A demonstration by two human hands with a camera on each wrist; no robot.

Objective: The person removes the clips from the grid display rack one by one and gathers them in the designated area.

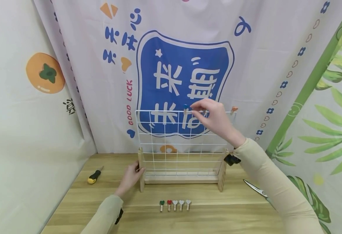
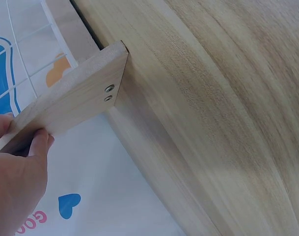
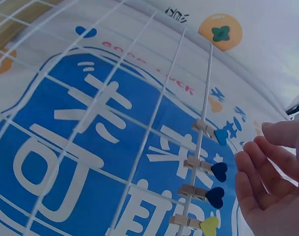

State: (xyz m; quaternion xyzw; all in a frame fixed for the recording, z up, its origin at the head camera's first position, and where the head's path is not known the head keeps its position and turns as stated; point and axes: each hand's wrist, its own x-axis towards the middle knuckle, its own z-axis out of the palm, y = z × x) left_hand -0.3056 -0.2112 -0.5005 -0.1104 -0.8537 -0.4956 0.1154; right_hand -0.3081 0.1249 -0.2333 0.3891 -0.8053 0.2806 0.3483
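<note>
A white wire grid stands upright in a wooden stand. My left hand grips the stand's left post between thumb and fingers. Beside the grid's top bar is my right hand, fingers loosely bent and nothing between them. Small heart clothespins are clipped along that bar: a light blue one nearest my fingertips, two dark blue ones, including this clothespin, and a yellow one. An orange heart clothespin sits at the bar's right end. My right hand hides part of the row in the head view.
In front of the stand, several heart clothespins lie in a row: a green one, a red one and white ones. A screwdriver lies at the left, scissors at the right beside my sleeve. Printed cloth hangs behind.
</note>
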